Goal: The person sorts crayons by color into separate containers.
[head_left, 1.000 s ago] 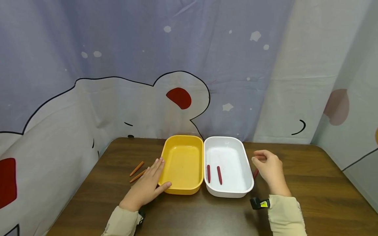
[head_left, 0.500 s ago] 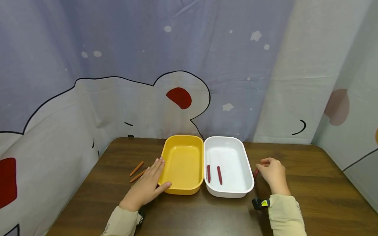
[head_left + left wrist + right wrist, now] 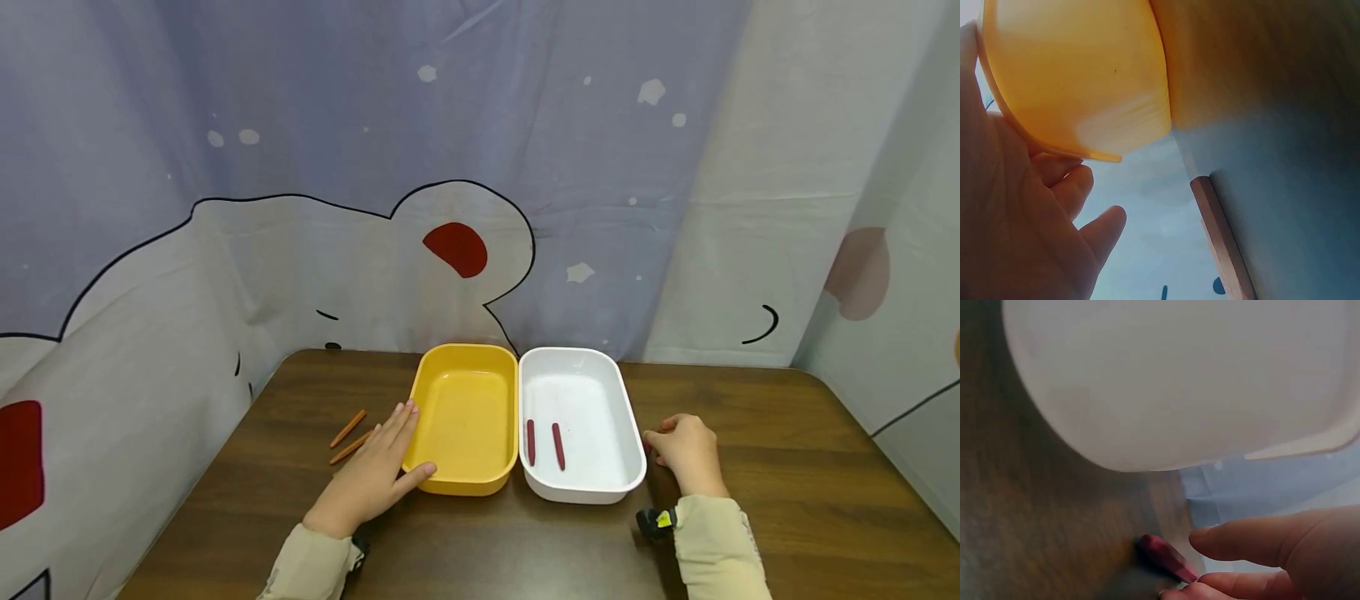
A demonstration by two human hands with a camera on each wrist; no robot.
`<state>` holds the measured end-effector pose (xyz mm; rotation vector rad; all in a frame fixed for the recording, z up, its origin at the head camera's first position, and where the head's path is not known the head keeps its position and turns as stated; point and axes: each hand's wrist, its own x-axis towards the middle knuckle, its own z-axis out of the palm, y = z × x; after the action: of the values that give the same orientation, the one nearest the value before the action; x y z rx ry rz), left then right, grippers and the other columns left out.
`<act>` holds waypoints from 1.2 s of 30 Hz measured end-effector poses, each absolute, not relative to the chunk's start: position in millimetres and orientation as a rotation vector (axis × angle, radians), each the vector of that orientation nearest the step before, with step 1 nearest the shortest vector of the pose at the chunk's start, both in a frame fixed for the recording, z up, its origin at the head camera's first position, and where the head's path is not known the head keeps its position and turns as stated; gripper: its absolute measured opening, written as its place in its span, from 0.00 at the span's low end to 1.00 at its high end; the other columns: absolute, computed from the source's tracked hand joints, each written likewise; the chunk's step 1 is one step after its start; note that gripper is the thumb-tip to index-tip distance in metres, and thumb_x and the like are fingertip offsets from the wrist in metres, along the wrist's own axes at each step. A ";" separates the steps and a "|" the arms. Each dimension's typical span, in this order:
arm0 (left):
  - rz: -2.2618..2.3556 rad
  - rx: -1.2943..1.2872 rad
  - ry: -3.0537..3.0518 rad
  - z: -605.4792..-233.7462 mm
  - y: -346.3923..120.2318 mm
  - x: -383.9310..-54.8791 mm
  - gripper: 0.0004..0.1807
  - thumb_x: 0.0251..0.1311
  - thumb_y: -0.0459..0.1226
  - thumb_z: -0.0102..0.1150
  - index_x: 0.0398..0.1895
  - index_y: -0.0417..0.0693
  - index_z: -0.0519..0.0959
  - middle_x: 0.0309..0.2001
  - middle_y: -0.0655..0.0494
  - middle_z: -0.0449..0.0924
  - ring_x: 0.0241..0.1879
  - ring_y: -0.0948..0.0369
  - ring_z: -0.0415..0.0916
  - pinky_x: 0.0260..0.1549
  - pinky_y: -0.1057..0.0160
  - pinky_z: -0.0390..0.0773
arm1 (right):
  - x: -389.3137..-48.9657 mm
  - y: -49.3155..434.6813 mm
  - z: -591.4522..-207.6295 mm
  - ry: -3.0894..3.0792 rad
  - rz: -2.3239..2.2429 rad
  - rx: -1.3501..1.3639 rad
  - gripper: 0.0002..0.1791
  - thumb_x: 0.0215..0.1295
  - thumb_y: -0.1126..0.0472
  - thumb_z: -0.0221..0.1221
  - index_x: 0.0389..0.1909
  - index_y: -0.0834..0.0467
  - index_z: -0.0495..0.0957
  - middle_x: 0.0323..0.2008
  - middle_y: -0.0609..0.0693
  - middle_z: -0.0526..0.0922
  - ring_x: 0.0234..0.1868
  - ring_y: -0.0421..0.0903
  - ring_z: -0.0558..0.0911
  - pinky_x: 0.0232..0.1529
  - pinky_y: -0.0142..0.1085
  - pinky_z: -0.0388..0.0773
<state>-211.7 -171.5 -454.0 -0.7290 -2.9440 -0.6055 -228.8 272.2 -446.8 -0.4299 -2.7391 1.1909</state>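
Orange crayons (image 3: pixel 348 427): two, lying on the wooden bench (image 3: pixel 480 554) left of the yellow tray, long axes slanting from near left to far right, roughly side by side; the nearer one's far end reaches the left hand. Which way their tips point, I cannot tell.
Left hand (image 3: pixel 365 487): grip apart, fingers nearly straight against the yellow tray's left side, thumb spread to its near edge.
Yellow tray (image 3: pixel 461 417): one, long axis running away from the person, just beside the white tray.
White tray (image 3: pixel 588 396): one, set the same way, with two dark red crayons inside.
Dark red crayons in it: the left one (image 3: pixel 531 442) runs near to far beside the left wall; the right one (image 3: pixel 558 447) leans slightly, far end leftward, tapered end toward the person.
Loose red crayon (image 3: pixel 1166 555): one, on the bench just right of the white tray, slanting in the right wrist view, one end at the fingertips.
Right hand (image 3: pixel 690 450): fingertips touch that crayon; whether the grip is clamped on it, I cannot tell.
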 end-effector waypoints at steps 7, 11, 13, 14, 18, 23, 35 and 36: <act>-0.601 -0.730 -2.951 -453.3 -172.1 -211.5 0.49 0.72 0.61 0.49 0.80 0.38 0.46 0.81 0.46 0.40 0.80 0.49 0.39 0.74 0.39 0.50 | -231.9 268.5 -452.0 -2.762 1.053 -0.404 0.12 0.56 0.62 0.67 0.30 0.69 0.79 0.22 0.55 0.81 0.20 0.45 0.80 0.23 0.35 0.76; -0.600 -0.727 -2.951 -452.6 -171.9 -211.2 0.49 0.72 0.61 0.49 0.80 0.38 0.47 0.81 0.46 0.40 0.80 0.49 0.39 0.74 0.39 0.50 | -232.9 267.9 -453.0 -2.769 0.965 -0.373 0.11 0.53 0.63 0.66 0.28 0.69 0.79 0.25 0.58 0.82 0.29 0.57 0.81 0.32 0.45 0.78; -0.600 -0.727 -2.946 -452.5 -171.7 -211.2 0.49 0.72 0.61 0.49 0.80 0.38 0.47 0.81 0.46 0.41 0.80 0.49 0.39 0.73 0.38 0.50 | -233.6 267.7 -452.8 -2.771 0.935 -0.358 0.11 0.53 0.64 0.66 0.29 0.70 0.80 0.27 0.61 0.82 0.33 0.62 0.81 0.37 0.52 0.79; -0.602 -0.726 -2.942 -452.6 -171.5 -211.2 0.49 0.72 0.61 0.49 0.80 0.37 0.48 0.81 0.46 0.41 0.80 0.48 0.40 0.73 0.38 0.51 | -233.8 267.6 -452.7 -2.772 0.926 -0.354 0.11 0.53 0.65 0.65 0.30 0.71 0.80 0.28 0.63 0.83 0.34 0.64 0.81 0.39 0.54 0.79; -0.606 -0.726 -2.935 -453.1 -171.1 -211.4 0.49 0.72 0.61 0.49 0.80 0.37 0.48 0.81 0.45 0.42 0.80 0.48 0.40 0.73 0.38 0.51 | -234.1 268.0 -452.5 -2.771 0.899 -0.331 0.12 0.52 0.66 0.64 0.32 0.73 0.80 0.31 0.66 0.83 0.35 0.66 0.81 0.40 0.59 0.78; -0.606 -0.729 -2.938 -453.7 -170.7 -211.7 0.49 0.72 0.61 0.49 0.80 0.38 0.48 0.81 0.46 0.42 0.80 0.48 0.40 0.73 0.39 0.51 | -233.8 268.8 -453.2 -2.770 0.894 -0.313 0.11 0.52 0.67 0.63 0.32 0.72 0.81 0.30 0.65 0.83 0.34 0.64 0.81 0.40 0.58 0.79; -0.615 -0.729 -2.944 -452.0 -170.9 -211.2 0.49 0.72 0.61 0.49 0.80 0.37 0.47 0.81 0.45 0.41 0.80 0.48 0.40 0.74 0.39 0.50 | -232.6 269.0 -449.7 -2.752 0.963 -0.295 0.12 0.53 0.69 0.63 0.37 0.73 0.80 0.30 0.63 0.85 0.35 0.62 0.83 0.42 0.55 0.79; -0.616 -0.728 -2.942 -452.2 -170.8 -211.0 0.49 0.72 0.61 0.49 0.80 0.37 0.48 0.81 0.45 0.42 0.80 0.48 0.40 0.74 0.39 0.50 | -232.5 269.4 -449.3 -2.749 0.983 -0.300 0.13 0.54 0.69 0.63 0.38 0.73 0.79 0.30 0.63 0.85 0.33 0.60 0.83 0.41 0.53 0.79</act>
<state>-211.0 -170.8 -452.2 -0.7278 -2.9418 -0.6164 -232.5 269.4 -449.3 -0.2995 -2.7492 0.9830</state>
